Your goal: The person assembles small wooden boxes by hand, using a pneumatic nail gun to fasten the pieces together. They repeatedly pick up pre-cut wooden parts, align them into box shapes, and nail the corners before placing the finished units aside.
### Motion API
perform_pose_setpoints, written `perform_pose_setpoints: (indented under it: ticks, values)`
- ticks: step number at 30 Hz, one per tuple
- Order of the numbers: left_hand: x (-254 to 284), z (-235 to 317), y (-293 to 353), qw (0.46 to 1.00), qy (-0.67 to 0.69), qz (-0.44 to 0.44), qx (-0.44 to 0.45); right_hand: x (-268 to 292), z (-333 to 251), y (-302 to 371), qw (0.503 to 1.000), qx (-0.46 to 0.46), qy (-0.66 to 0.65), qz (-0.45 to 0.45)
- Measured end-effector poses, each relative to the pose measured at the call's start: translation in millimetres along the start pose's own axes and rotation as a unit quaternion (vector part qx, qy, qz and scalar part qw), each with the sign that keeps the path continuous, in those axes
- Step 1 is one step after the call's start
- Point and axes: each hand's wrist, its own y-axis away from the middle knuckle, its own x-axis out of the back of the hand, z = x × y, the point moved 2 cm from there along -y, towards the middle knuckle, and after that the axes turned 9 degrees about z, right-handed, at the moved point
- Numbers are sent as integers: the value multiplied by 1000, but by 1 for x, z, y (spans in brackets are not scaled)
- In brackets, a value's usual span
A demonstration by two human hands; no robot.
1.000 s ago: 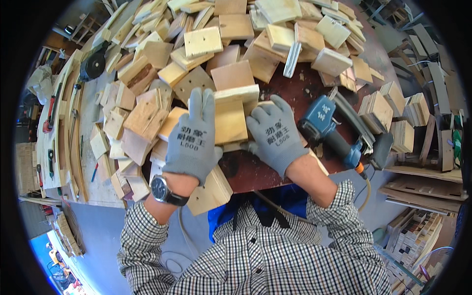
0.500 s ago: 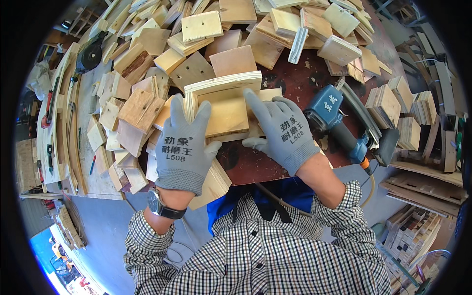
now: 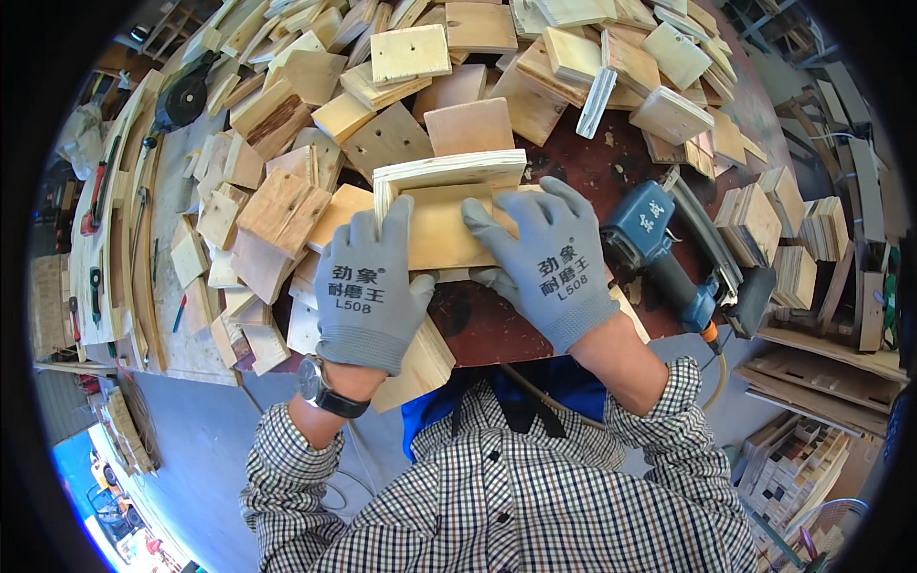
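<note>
A small open frame of pale plywood blocks (image 3: 447, 229) stands on the dark red tabletop in front of me, its layered edge along the far side. My left hand (image 3: 368, 286), in a grey work glove, grips its left end, with the thumb at the near side. At the right end my right hand (image 3: 546, 258), gloved alike, closes on the frame; its index finger bends over the inner block and its thumb lies at the near edge. The gloves hide both ends of the frame. A blue pneumatic nail gun (image 3: 642, 224) lies just right of my right hand.
Loose plywood blocks (image 3: 387, 143) are heaped across the far and left parts of the table. Stacked blocks (image 3: 748, 226) stand beyond the nail gun, whose hose (image 3: 718, 377) hangs off the edge. Long wooden strips (image 3: 129, 239) lie at far left, with a black tape measure (image 3: 186, 98).
My right index finger has come down from the frame's far edge, curling onto the inner block. Both hands stay on the frame; the whole view has shifted slightly.
</note>
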Motion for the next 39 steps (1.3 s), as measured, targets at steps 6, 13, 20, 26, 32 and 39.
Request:
perform_pose_setpoints:
  ticks: [6, 13, 20, 26, 32, 39]
  values:
    - [0, 1, 0, 1000, 0, -8, 6, 1, 0, 11, 995, -55, -81, 3]
    - [-1, 1, 0, 1000, -24, -12, -2, 7, -4, 4, 993, -75, -88, 9]
    - [7, 3, -5, 999, -11, -33, 7, -2, -22, 19, 985, -145, 36, 89]
    - [13, -4, -7, 997, 20, -66, -37, -12, -29, 14, 991, -129, -4, 32]
    - [3, -7, 0, 999, 24, -15, -35, -6, -14, 9, 989, -135, -46, -32]
    - [2, -1, -1, 999, -4, -21, -33, -15, 6, 15, 989, -106, -99, 5]
